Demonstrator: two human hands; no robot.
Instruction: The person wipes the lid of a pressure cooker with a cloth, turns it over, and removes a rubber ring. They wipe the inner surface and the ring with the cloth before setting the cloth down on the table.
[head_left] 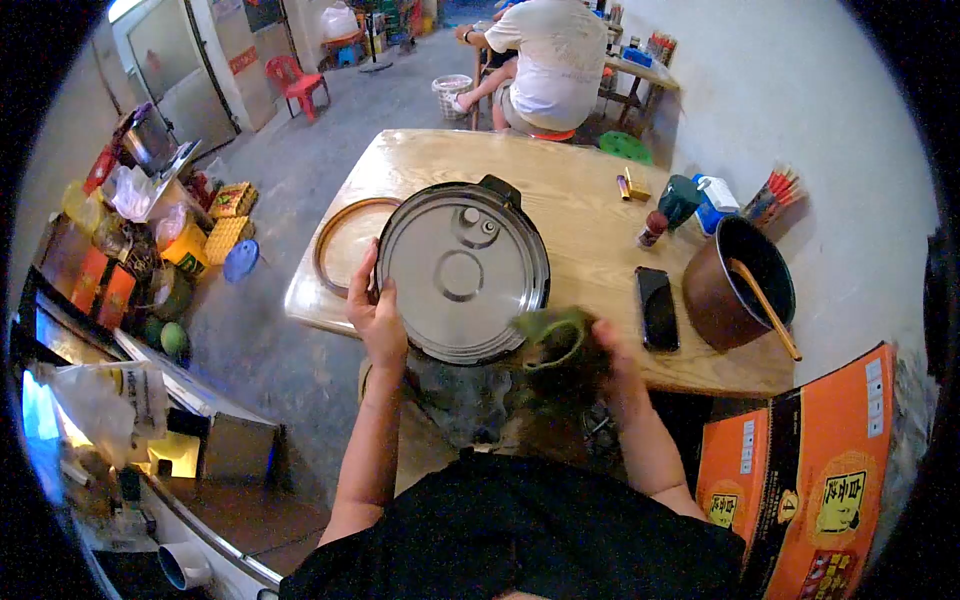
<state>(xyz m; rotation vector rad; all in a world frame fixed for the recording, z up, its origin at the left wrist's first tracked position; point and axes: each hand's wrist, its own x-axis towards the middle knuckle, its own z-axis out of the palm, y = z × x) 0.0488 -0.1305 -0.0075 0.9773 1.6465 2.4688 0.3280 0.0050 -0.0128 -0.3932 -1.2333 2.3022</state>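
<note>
My left hand (378, 318) grips the left edge of a round pressure cooker lid (440, 315), its metal inner face turned up toward me. The lid has a black rim, a dark tab at the top and two small valve fittings. Low at the lid's right edge, my right hand (622, 372) is closed on a dark green cloth (560, 350), blurred by motion. The cloth overlaps the lid's rim in this view. A brown ring (322, 245) lies on the table, partly hidden behind the lid.
On the wooden table (590, 240) are a phone (656, 310), a brown pot (712, 290) with a wooden utensil (765, 310), a small jar (652, 228) and chopsticks (775, 195). Orange cartons (830, 470) stand at right. A person in a white shirt (555, 60) sits beyond.
</note>
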